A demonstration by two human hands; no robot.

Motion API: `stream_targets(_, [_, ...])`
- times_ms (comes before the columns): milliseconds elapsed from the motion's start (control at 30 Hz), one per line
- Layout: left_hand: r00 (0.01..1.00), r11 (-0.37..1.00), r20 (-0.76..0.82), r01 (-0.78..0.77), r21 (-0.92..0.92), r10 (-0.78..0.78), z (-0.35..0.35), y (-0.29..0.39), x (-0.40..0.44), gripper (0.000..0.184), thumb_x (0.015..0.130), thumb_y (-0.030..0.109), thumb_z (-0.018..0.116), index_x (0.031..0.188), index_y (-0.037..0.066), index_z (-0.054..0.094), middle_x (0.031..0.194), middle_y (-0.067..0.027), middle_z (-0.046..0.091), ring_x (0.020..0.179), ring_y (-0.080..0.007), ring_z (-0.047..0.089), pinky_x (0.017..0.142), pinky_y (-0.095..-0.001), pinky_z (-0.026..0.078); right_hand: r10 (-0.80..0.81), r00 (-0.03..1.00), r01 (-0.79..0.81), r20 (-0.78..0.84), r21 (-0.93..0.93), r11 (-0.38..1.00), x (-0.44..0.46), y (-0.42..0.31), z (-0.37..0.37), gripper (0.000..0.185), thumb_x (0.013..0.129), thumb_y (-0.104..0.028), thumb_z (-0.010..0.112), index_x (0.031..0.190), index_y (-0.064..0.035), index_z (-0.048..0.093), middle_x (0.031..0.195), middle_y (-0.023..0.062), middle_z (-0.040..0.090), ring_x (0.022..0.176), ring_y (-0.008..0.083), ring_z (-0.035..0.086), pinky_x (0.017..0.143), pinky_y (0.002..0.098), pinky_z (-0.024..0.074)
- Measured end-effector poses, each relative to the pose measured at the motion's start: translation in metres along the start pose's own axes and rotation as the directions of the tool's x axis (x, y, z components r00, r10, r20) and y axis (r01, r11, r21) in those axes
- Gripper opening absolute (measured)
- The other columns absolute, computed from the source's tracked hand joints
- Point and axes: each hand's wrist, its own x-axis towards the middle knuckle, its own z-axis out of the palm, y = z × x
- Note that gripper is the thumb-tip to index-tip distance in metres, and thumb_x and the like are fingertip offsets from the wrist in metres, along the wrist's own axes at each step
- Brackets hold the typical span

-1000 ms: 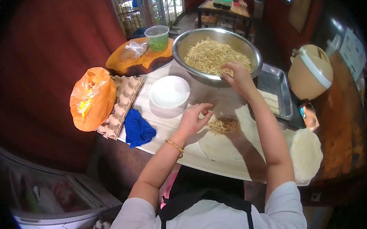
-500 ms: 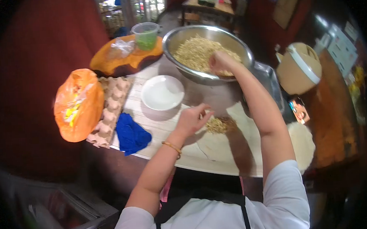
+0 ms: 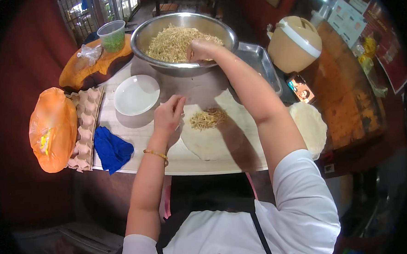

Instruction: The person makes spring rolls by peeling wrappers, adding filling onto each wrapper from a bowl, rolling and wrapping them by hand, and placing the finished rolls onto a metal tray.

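Observation:
My right hand (image 3: 201, 50) reaches into a large steel bowl (image 3: 139, 50) and curls around some of the bean sprouts (image 3: 171, 41) heaped there; its fingertips are partly hidden. A smaller mound of cooked bean sprouts (image 3: 207, 118) lies on a thin round wrapper (image 3: 209, 145) on the table. My left hand (image 3: 168, 114) hovers just left of that mound, empty, its fingers loosely bent and apart. A white bowl (image 3: 136, 94) with a little pale liquid stands beside the left hand.
At left are an orange plastic bag (image 3: 54, 130), an egg tray (image 3: 88, 110) and a blue cloth (image 3: 112, 149). A tub of chopped greens (image 3: 112, 37) stands on a wooden board (image 3: 72, 74). Stacked wrappers (image 3: 308, 128), a phone (image 3: 300, 89), a metal tray (image 3: 260, 62) and a beige jug (image 3: 295, 44) are at right.
The view has shifted, so the table things appear farther left and higher. My left hand has drawn back from the sprout mound. My right hand is still in the steel bowl.

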Motion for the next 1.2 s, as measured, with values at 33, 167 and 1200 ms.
stream_targets(33, [1.000, 1.000, 0.009, 0.015, -0.010, -0.015, -0.001, 0.001, -0.001, 0.023, 0.097, 0.024, 0.059, 0.101, 0.003, 0.067, 0.066, -0.0103, 0.065, 0.059, -0.0195, 0.064, 0.057, -0.0306, 0.047, -0.012, 0.999, 0.013, 0.040, -0.016, 1.000, 0.006, 0.000, -0.002, 0.023, 0.068, -0.016, 0.079, 0.089, -0.0107, 0.077, 0.086, 0.0077, 0.074, 0.082, 0.0207, 0.071, 0.073, 0.0371, 0.0557])
stream_targets(167, [0.998, 0.999, 0.033, 0.051, -0.012, -0.050, -0.002, 0.005, 0.000, 0.023, 0.097, 0.024, 0.059, 0.101, 0.004, 0.068, 0.065, -0.0094, 0.065, 0.058, -0.0202, 0.064, 0.056, -0.0313, 0.047, -0.035, 0.999, 0.036, -0.006, 0.091, 0.995, 0.014, 0.005, -0.015, 0.014, 0.071, -0.004, 0.074, 0.084, -0.0050, 0.075, 0.079, 0.0077, 0.073, 0.069, 0.0161, 0.070, 0.061, 0.0299, 0.0557])
stream_targets(1200, [0.924, 0.939, 0.289, -0.306, 0.158, 0.252, 0.028, 0.018, -0.010, 0.018, 0.082, 0.019, 0.074, 0.095, 0.007, 0.073, 0.099, -0.0118, 0.065, 0.097, -0.0293, 0.060, 0.086, -0.0411, 0.047, -0.230, 0.867, 0.350, -0.442, 0.211, 0.913, -0.195, -0.025, 0.101, 0.015, 0.074, -0.010, 0.077, 0.088, -0.0086, 0.073, 0.091, 0.0106, 0.061, 0.092, 0.0301, 0.059, 0.080, 0.0412, 0.0488])
